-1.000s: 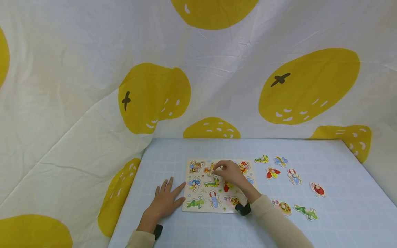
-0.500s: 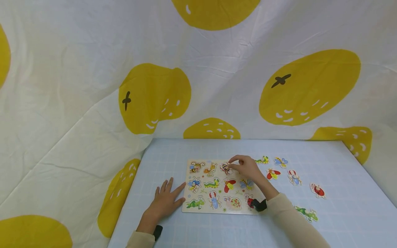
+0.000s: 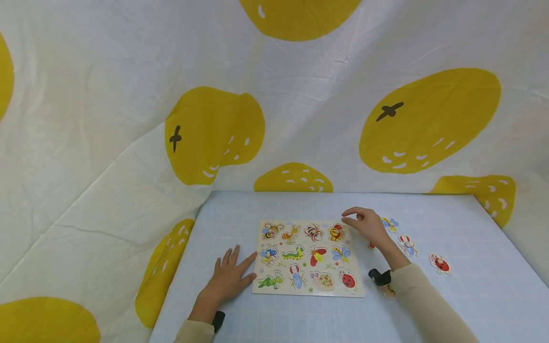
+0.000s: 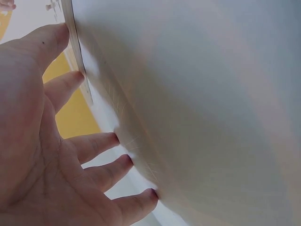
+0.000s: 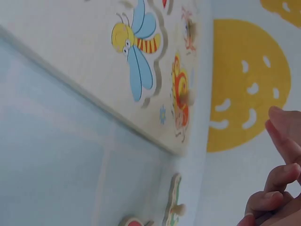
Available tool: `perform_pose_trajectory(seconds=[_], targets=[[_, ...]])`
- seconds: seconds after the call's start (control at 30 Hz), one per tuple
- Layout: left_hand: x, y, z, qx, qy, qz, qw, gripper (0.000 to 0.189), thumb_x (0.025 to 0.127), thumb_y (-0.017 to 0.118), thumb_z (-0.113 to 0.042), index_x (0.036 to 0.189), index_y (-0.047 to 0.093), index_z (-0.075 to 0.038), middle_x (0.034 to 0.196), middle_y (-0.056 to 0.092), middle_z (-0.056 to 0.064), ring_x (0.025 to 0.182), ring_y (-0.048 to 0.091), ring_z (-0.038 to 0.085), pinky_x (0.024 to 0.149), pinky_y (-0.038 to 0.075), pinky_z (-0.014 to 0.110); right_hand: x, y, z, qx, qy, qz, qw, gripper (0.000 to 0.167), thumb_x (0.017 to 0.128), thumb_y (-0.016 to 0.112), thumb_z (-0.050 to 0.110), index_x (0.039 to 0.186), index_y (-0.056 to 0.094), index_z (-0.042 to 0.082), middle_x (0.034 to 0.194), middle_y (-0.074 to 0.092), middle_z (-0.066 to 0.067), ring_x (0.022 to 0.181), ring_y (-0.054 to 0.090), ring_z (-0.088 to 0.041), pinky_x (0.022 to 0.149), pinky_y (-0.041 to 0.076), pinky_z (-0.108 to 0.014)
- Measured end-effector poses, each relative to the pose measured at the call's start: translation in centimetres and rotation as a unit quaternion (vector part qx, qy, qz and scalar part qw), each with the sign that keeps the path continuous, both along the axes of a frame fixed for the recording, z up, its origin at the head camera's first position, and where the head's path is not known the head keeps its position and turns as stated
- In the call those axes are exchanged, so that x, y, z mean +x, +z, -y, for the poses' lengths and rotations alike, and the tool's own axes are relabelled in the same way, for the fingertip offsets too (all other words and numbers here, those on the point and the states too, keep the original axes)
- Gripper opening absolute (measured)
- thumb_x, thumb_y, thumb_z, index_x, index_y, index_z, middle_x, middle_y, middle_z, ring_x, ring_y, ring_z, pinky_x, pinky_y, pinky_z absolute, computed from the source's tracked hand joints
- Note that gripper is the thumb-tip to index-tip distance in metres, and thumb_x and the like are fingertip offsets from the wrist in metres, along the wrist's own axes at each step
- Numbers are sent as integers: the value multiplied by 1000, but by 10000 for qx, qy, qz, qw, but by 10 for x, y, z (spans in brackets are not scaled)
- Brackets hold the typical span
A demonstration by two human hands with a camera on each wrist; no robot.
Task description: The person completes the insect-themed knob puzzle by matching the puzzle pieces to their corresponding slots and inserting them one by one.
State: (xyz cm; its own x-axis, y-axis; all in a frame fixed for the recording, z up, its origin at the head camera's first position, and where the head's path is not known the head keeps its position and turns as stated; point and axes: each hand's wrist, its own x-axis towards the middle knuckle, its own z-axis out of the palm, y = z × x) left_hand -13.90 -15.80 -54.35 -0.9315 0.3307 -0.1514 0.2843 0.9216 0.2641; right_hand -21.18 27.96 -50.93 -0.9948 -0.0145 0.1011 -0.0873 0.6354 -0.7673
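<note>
The wooden insect puzzle board [image 3: 283, 292] lies flat on the table. My left hand [image 3: 227, 281] rests beside it with fingers spread, thumb and index finger [image 4: 66, 89] touching its left edge. My right hand [image 3: 366, 226] hovers just beyond the board's upper right corner, thumb and index finger apart with nothing between them. In the right wrist view a caterpillar piece [image 5: 173, 202] with a knob lies on the table near that hand; the head view hides it. Knobbed spider [image 3: 314, 232] and red-yellow snail [image 3: 337, 232] pieces sit in the board's top row.
Right of the board lie a blue-winged bee piece [image 3: 391, 224], a beetle piece [image 3: 407, 246] and a ladybird piece [image 3: 439, 263]. My right hand and arm partly cover a red-winged piece [image 3: 371, 245] and a snail piece [image 3: 388, 291]. A lemon-patterned cloth [image 3: 300, 119] hangs behind.
My right hand has moved rightward from over the board's top row to past its upper right corner, uncovering the pieces there. My left hand has stayed in place.
</note>
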Motion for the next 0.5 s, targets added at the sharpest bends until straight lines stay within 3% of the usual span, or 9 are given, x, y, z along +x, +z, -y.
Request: perform_pose_trajectory(seconds=[0.27, 0.4, 0.5], targets=[[1, 1, 0, 47, 5, -12, 10000, 61, 97, 60, -51, 152, 44, -32, 161, 23, 23, 146, 18, 49, 111, 16, 71, -3, 2, -28, 127, -405, 152, 9990, 33, 95, 72, 32, 116, 73, 6, 74, 39, -9, 65, 38, -25, 49, 30, -31], [1, 1, 0, 35, -1, -18, 10000, 61, 97, 60, -51, 152, 44, -32, 161, 23, 23, 145, 19, 49, 111, 16, 71, -6, 1, -39, 349, -616, 421, 9966, 33, 96, 69, 31, 118, 71, 7, 101, 54, -18, 89, 45, -31, 67, 44, -37], [1, 2, 0, 59, -4, -18, 10000, 60, 97, 60, -50, 152, 44, -31, 161, 24, 23, 145, 19, 49, 111, 17, 71, -8, -1, -44, 441, -702, 685, 9942, 34, 97, 67, 32, 120, 69, 6, 128, 53, -24, 108, 44, -39, 89, 48, -52]])
